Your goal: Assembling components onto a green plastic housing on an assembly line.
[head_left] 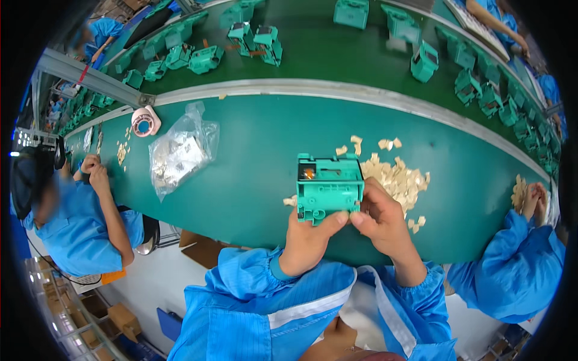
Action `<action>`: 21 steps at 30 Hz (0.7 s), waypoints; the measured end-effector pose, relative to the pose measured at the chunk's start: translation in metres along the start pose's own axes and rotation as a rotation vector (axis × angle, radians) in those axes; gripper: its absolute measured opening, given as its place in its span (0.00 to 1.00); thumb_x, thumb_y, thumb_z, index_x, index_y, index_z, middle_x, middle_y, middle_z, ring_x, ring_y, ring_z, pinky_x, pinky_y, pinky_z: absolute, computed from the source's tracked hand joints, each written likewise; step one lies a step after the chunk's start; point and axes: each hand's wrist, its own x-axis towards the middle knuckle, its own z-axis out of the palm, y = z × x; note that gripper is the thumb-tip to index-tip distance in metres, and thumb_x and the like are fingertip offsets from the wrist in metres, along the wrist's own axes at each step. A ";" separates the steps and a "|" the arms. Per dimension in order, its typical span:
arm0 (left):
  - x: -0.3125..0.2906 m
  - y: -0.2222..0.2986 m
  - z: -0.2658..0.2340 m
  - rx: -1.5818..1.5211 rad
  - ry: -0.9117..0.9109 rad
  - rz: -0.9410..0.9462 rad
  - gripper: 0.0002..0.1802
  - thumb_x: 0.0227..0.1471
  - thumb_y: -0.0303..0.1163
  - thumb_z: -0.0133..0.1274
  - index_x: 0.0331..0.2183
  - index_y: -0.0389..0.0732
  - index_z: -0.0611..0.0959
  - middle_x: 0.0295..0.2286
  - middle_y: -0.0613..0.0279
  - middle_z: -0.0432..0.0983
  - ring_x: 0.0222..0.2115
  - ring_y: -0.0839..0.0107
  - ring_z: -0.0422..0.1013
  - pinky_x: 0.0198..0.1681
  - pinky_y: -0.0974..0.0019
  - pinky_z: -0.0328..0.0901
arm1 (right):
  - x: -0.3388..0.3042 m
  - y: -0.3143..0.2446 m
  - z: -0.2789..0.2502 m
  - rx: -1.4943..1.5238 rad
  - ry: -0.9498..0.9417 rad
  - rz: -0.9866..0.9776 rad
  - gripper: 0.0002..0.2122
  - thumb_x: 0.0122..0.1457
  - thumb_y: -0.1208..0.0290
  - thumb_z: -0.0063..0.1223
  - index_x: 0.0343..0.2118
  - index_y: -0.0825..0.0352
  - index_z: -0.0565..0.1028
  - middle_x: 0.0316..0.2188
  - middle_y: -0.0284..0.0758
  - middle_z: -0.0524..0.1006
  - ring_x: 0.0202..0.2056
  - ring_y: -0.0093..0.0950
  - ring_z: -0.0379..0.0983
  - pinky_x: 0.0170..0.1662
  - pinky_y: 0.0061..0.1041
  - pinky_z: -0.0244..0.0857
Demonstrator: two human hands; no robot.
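Teal plastic housing [329, 188]: held above the green tabletop [253, 174], just inside its near edge, clear of the surface. Boxy shape, open compartment at upper left with a small orange part visible inside.

Edges and clearance:
- Near tabletop edge directly below the housing, curving across the view.
- Pale raised rail [313, 89] along the far side, separating the tabletop from a conveyor belt [313, 42] loaded with similar teal housings [205, 59].
- Heap of small beige parts [397, 177] just right of and behind the housing, some scattered toward the edge.
- Clear plastic bag [180, 153] well to the left; round pink tape dispenser [146, 122] beyond it.
- Bare green surface between bag and housing.
- Co-workers in blue smocks at both sides: one at left [84, 222], one at right [518, 265], both well apart from the housing.

Hand pose:
- Left hand [307, 237]: raised from below, fingers closed on the lower left of the housing, thumb across the bottom face.
- Right hand [382, 219]: fingers closed on the right side and lower corner, thumb tip meeting the left thumb under the housing.
- Both forearms in blue sleeves, entering from the lower edge.
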 end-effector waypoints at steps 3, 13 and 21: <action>0.005 0.008 -0.017 0.171 -0.129 -0.067 0.19 0.51 0.21 0.52 0.46 0.35 0.71 0.40 0.60 0.72 0.41 0.74 0.69 0.45 0.68 0.65 | 0.008 -0.016 -0.009 0.035 -0.048 0.098 0.12 0.52 0.72 0.57 0.38 0.72 0.72 0.26 0.29 0.67 0.28 0.18 0.65 0.30 0.17 0.59; 0.031 0.049 -0.052 1.266 0.038 0.308 0.22 0.43 0.28 0.61 0.43 0.36 0.76 0.33 0.58 0.73 0.34 0.68 0.69 0.35 0.65 0.64 | 0.241 -0.005 -0.134 -0.351 0.272 0.267 0.19 0.53 0.54 0.52 0.23 0.70 0.73 0.17 0.29 0.68 0.18 0.19 0.61 0.22 0.18 0.54; 0.026 0.053 -0.067 1.529 -0.184 0.342 0.13 0.38 0.27 0.61 0.31 0.37 0.79 0.30 0.59 0.71 0.34 0.60 0.65 0.36 0.61 0.62 | 0.182 -0.040 -0.090 -0.840 0.244 -0.020 0.26 0.54 0.49 0.54 0.41 0.72 0.76 0.23 0.29 0.71 0.22 0.18 0.60 0.25 0.18 0.52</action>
